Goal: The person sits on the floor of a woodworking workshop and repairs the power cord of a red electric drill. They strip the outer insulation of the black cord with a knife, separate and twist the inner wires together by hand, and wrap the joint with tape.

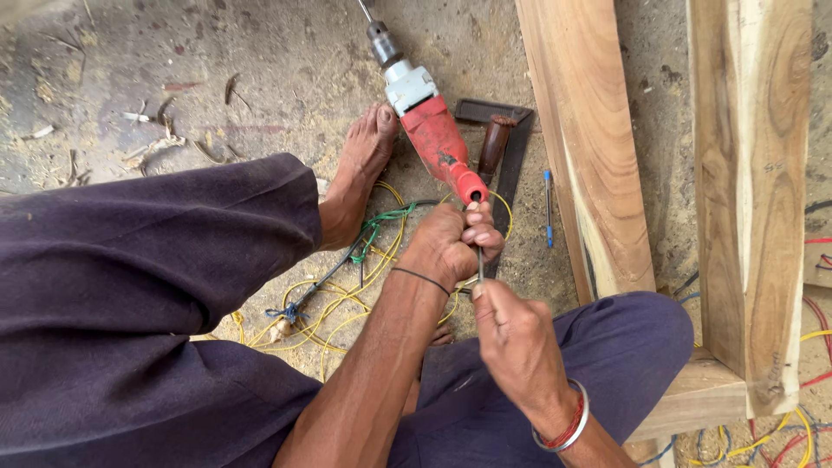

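Now: left hand [452, 243] clamped on cord [480, 260] at base of red drill [433, 130] lying on floor [260, 69], centre-far. Right hand [511, 334] closed on same cord, nearer. Working cord at handle; wants firm, steady grip. Yellow wires [329, 303] underneath.

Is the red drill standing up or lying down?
Lying down. The red drill rests lengthwise on the floor, chuck pointing away, while the left hand and right hand grip its cord.

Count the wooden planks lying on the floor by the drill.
2: one plank right of the red drill, another plank farther right near the frame edge. More may lie outside view.
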A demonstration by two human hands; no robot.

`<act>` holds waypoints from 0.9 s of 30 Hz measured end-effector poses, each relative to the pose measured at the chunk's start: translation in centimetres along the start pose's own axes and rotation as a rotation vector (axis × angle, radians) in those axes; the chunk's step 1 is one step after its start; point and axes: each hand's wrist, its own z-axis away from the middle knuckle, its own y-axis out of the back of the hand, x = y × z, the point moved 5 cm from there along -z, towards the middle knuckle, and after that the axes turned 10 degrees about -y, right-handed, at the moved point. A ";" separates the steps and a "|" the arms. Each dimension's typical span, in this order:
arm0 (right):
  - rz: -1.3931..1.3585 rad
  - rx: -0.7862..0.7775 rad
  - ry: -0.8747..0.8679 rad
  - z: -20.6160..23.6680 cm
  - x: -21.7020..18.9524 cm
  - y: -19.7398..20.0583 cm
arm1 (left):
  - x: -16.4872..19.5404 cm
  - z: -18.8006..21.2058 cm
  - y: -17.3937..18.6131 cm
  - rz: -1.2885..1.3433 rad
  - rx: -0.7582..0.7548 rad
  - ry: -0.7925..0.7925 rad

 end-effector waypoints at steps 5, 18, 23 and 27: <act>-0.048 -0.005 -0.191 -0.4 0.7 0.9 | 0.4 2.7 -0.8 -0.328 -0.094 -0.183; 0.141 0.080 -0.036 -5.1 -1.2 4.5 | 3.1 8.4 -5.8 -1.785 -0.638 -1.880; 0.140 0.169 0.167 -7.7 -2.0 5.6 | 4.3 6.7 -5.4 -1.642 -0.668 -1.629; 0.092 0.162 0.185 -8.9 -1.8 5.5 | 5.0 6.0 -5.7 -1.578 -0.700 -1.496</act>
